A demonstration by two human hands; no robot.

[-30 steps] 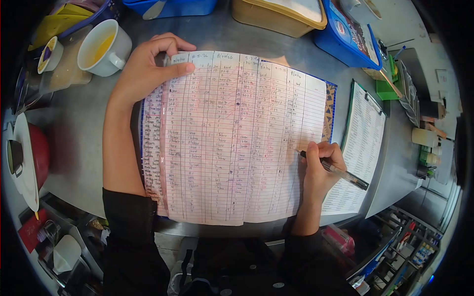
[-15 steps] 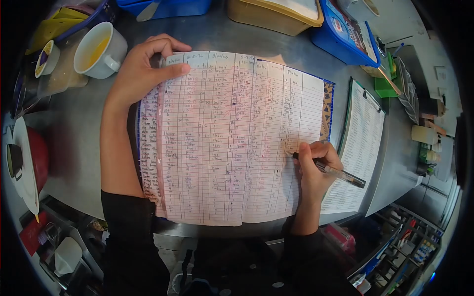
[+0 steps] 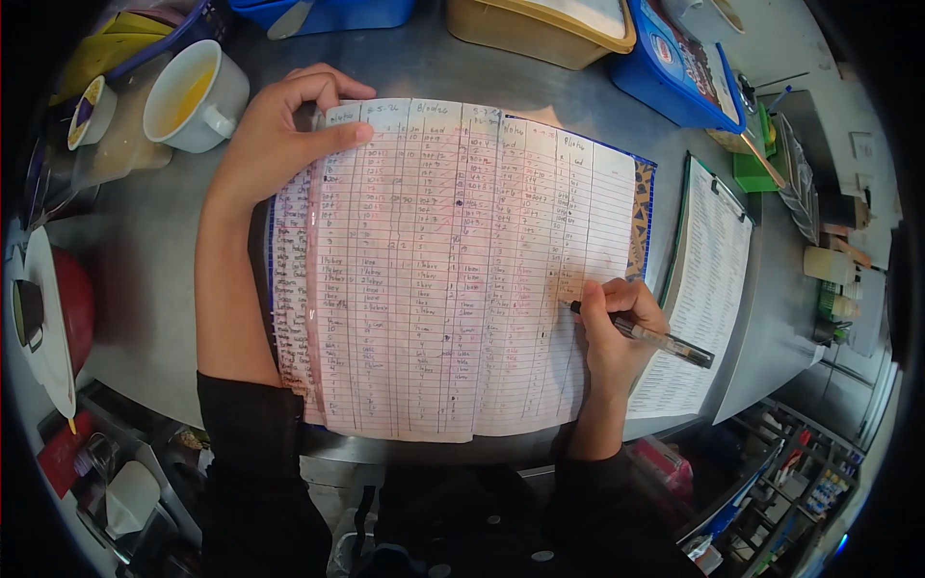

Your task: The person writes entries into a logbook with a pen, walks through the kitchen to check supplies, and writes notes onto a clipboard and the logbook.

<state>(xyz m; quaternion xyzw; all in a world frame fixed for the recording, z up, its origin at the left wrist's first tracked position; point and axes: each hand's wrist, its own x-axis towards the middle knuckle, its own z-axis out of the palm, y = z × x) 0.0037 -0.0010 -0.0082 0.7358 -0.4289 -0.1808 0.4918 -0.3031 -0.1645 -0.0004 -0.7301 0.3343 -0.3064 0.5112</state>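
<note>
Clear-barrelled pen (image 3: 677, 344) tip sits lower than a second ago.
Right hand (image 3: 621, 328) fingers grip it; ruled notebook (image 3: 419, 289) lies under left hand (image 3: 265, 143), closure unclear.

Notebook pages (image 3: 467, 275) white, ruled; cover (image 3: 641, 226) tan, dark-patterned, blue-bordered. Pen (image 3: 667, 341) black, clear. Mug (image 3: 227, 91) white.

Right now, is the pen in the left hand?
No, the right hand holds the pen, while the left hand touches the open notebook.
</note>
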